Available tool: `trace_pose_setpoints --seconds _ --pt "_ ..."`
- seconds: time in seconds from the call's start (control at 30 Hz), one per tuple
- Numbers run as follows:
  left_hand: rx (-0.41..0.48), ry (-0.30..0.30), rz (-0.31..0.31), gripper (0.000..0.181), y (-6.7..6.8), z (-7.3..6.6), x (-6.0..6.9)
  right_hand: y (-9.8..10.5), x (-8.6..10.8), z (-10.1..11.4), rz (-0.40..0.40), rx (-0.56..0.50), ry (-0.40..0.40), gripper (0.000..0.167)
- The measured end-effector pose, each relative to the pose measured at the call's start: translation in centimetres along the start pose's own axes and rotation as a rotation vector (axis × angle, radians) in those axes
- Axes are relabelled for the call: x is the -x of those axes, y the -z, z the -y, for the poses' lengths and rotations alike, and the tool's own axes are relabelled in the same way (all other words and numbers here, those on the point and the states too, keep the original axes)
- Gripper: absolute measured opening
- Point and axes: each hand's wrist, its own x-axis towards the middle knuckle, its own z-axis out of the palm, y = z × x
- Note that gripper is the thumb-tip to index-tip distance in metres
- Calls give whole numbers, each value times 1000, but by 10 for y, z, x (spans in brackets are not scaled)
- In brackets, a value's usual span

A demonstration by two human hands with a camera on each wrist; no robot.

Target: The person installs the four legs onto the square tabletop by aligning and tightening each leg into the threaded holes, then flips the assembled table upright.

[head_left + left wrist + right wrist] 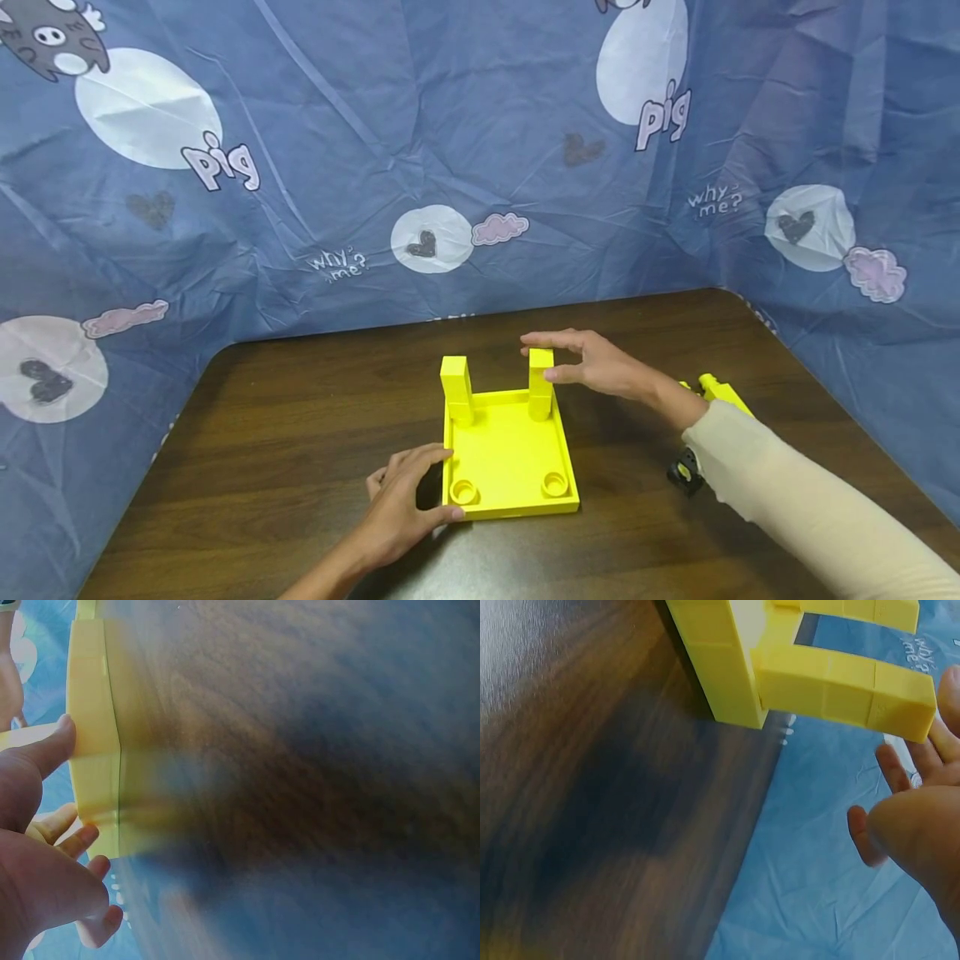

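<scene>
The left hand (401, 508) grips the tray (510, 454) midway between the counter's (300, 417) side edges, while the right hand (596, 362), spread around a post (540, 392), seems mid-fitting, likely needing steady downward pressure

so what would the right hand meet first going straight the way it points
Probably the right post, which appears between thumb and index finger of the right hand. The left post lies farther along that line, though depth is unclear, so the hand might pass behind it.
</scene>
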Motion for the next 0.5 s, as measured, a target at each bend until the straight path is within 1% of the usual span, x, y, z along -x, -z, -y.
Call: trace_pose_setpoints --seconds 0.1,0.23,0.37,0.5 --pt "-1 2 1 68 0 0 -1 0 -1 -2 13 -18 -8 46" --pt "-4 6 5 68 0 -1 -2 -1 -4 -6 -27 -14 16 39" --pt "2 14 6 68 0 -1 -2 -2 -7 -7 -56 -5 35 37" --pt "1 18 4 68 0 -1 -3 -2 -8 -7 -59 -10 33 36"
